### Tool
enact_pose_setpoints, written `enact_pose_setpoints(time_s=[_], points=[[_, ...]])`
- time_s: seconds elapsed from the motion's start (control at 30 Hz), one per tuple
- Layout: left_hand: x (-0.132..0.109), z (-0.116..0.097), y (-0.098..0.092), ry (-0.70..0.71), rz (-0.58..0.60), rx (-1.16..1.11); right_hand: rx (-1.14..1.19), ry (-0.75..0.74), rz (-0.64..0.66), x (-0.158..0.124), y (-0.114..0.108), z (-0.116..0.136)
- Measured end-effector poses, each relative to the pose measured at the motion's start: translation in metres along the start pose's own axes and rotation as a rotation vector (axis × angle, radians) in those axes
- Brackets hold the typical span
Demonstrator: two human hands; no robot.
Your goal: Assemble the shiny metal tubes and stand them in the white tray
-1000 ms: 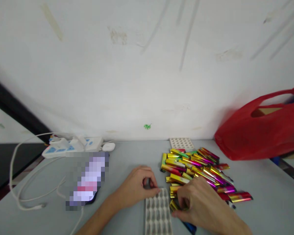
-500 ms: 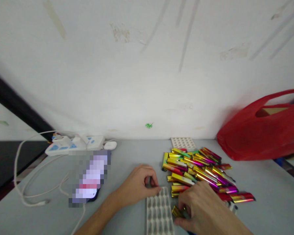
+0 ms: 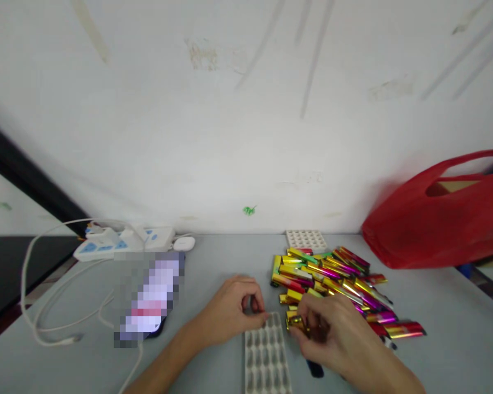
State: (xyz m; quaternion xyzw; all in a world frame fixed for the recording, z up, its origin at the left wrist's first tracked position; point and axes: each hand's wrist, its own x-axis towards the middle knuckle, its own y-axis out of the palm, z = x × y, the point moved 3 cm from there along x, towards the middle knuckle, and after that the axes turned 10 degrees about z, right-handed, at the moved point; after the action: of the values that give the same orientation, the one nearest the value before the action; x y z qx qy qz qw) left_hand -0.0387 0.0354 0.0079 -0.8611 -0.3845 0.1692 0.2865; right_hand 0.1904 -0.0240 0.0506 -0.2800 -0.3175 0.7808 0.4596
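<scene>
A white tray (image 3: 267,353) with rows of small cells lies at the bottom middle. My left hand (image 3: 236,303) is closed at the tray's far end, thumb and fingertips on its rim. To the right of the tray my right hand (image 3: 332,331) is closed in a pinch on a shiny gold lighter (image 3: 296,322); the fingers cover most of it. On the table below that hand lies a dark, flat piece (image 3: 314,369) whose kind I cannot make out. Beyond the right hand spreads a heap of lighters (image 3: 328,268) in metallic gold, red, purple and green.
Behind the heap, a second white tray (image 3: 306,239) lies by the wall. A red bag (image 3: 439,219) stands at the right. On the left are a blurred-out phone (image 3: 154,295), a power strip (image 3: 125,243), a white earbud case (image 3: 184,243) and looping white cables (image 3: 27,273).
My right hand has lifted slightly and turned, bringing the gold lighter up beside the tray's far end. The dark piece below it now shows more fully. My left hand keeps its place.
</scene>
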Motion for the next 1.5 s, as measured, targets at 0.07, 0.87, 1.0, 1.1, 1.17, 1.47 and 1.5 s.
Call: enact_pose_setpoints(time_s=[0.07, 0.87, 1.0, 1.1, 1.17, 1.47, 1.5], points=[[0.000, -0.001, 0.000, 0.000, -0.004, 0.012, 0.152, -0.020, -0.102, 0.002, -0.002, -0.003], [-0.001, -0.005, 0.001, 0.007, -0.010, 0.044, 1.279, 0.128, -0.516, 0.016, -0.004, -0.035], [-0.001, -0.005, 0.002, -0.002, -0.015, 0.048, 1.420, 0.058, -0.501, 0.013, -0.008, -0.033], [-0.001, -0.005, 0.002, 0.001, -0.007, 0.050, 1.498, 0.007, -0.502, 0.010, -0.012, -0.031], [-0.001, -0.005, 0.002, 0.004, -0.004, 0.055, 1.531, -0.028, -0.500, 0.009, -0.015, -0.030], [-0.005, -0.010, -0.004, -0.006, -0.040, -0.057, 1.639, 0.032, -0.536, 0.007, -0.020, -0.031], [-0.005, -0.010, -0.004, -0.006, -0.037, -0.046, 1.633, 0.021, -0.521, 0.006, -0.021, -0.030]])
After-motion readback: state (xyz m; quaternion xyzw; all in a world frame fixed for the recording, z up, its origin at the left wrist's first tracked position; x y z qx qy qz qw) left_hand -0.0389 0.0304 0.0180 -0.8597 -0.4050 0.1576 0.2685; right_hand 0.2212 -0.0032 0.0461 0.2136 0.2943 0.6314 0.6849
